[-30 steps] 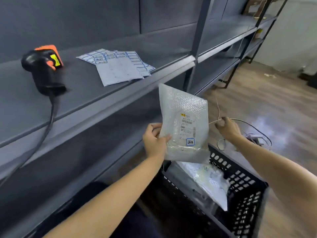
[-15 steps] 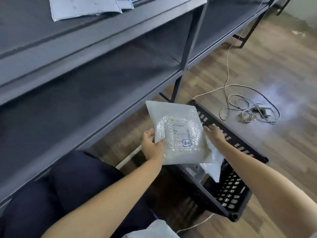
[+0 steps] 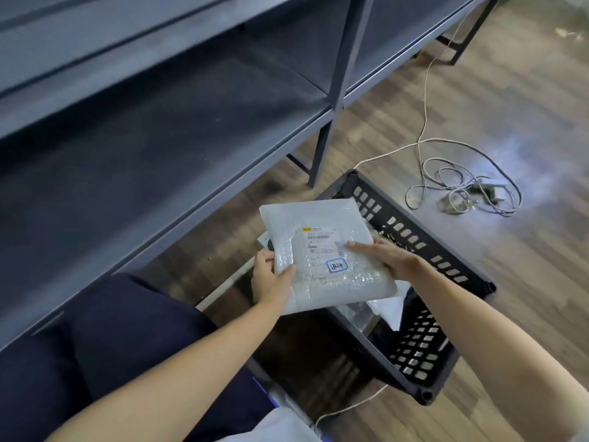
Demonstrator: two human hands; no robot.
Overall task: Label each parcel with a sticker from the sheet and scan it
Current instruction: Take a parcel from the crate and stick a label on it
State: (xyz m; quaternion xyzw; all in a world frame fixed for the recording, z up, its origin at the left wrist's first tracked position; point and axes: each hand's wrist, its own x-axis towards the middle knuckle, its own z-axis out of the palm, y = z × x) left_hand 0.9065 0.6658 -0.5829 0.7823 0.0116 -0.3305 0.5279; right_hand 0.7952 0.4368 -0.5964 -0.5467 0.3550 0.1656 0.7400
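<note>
A white bubble-wrap parcel [image 3: 322,250] hangs just above the black plastic crate [image 3: 439,266] on the floor. It carries a printed shipping label and a small blue-framed sticker [image 3: 337,266]. My left hand [image 3: 271,279] grips its left edge, thumb on top. My right hand [image 3: 385,255] lies on the parcel's right side with straight fingers across the label. More white parcels [image 3: 382,309] lie inside the crate under it. The scanner and sticker sheet are out of view.
Grey metal shelving [image 3: 159,129] fills the upper left, one post [image 3: 328,122] standing close to the crate. A tangle of pale cable [image 3: 459,186] lies on the wooden floor to the right. My dark-trousered knees [image 3: 105,339] are at lower left.
The view has tilted down from the shelf top to the floor. My left hand has lowered the parcel over the crate, and my right hand has come from the side onto its face.
</note>
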